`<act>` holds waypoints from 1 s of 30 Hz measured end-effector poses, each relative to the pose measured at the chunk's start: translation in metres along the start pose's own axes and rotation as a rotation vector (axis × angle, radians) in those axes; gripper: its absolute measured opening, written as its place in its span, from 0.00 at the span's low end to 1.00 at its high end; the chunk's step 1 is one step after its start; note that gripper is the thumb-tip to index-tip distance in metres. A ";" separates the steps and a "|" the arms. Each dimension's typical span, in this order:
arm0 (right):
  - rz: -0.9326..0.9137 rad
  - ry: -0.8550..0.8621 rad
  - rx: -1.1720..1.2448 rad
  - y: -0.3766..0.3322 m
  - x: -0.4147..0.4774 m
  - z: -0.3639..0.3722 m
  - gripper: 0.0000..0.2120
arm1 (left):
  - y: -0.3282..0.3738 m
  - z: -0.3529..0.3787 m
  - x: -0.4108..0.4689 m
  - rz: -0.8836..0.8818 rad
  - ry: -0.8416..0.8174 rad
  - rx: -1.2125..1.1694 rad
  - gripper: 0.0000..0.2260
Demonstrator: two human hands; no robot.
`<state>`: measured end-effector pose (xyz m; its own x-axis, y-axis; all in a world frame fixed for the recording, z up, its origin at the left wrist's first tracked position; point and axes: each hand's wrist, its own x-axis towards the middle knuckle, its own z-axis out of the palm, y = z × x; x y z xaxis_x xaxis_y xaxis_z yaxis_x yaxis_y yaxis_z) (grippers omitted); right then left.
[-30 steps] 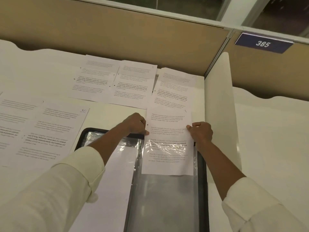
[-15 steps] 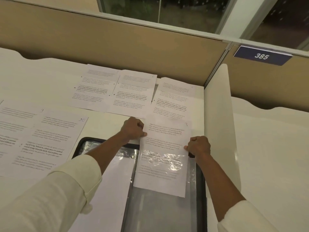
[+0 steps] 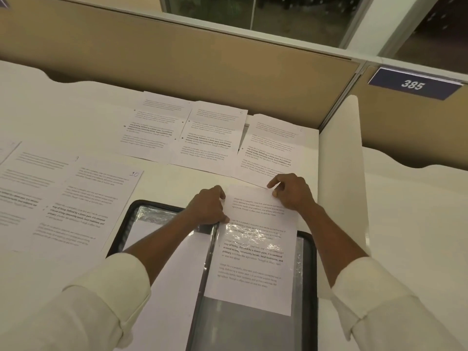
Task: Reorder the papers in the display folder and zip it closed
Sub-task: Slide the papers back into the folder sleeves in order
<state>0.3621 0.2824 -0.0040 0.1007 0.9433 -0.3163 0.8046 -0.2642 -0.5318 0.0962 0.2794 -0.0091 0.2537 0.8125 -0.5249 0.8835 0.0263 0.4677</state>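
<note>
While the white printed paper [image 3: 255,264] is sitting halfway in the black folder's [image 3: 309,274] clear pocket [image 3: 248,330], the left hand [image 3: 209,206] and right hand [image 3: 293,192] are pinching its far end.

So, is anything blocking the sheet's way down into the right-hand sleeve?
Nothing visible. The sheet is partway under the clear sleeve, and the stretch below it looks empty. The left hand holds its left edge, the right hand pinches its top edge.
</note>
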 end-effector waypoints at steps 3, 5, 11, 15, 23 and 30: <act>-0.117 -0.114 -0.147 -0.004 0.011 -0.004 0.13 | -0.009 0.012 -0.020 0.019 0.133 0.059 0.35; -0.147 -0.240 -0.194 -0.007 0.015 -0.007 0.12 | -0.016 0.022 -0.039 0.040 0.177 0.067 0.34; -0.115 -0.491 -0.183 -0.010 0.011 0.001 0.11 | -0.036 0.057 -0.087 0.107 0.197 0.090 0.32; -0.108 -0.603 -0.204 -0.007 0.002 0.008 0.09 | -0.041 0.078 -0.105 0.099 0.233 0.117 0.37; -0.189 -0.399 -0.102 -0.012 -0.024 0.032 0.29 | -0.036 0.120 -0.144 0.101 0.270 0.163 0.41; -0.279 -0.147 -0.020 -0.028 -0.034 0.057 0.07 | -0.037 0.153 -0.182 0.067 0.286 0.139 0.47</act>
<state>0.3030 0.2466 -0.0230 -0.2105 0.9393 -0.2711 0.8009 0.0066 -0.5988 0.0780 0.0409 -0.0394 0.2097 0.9409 -0.2661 0.9189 -0.0966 0.3825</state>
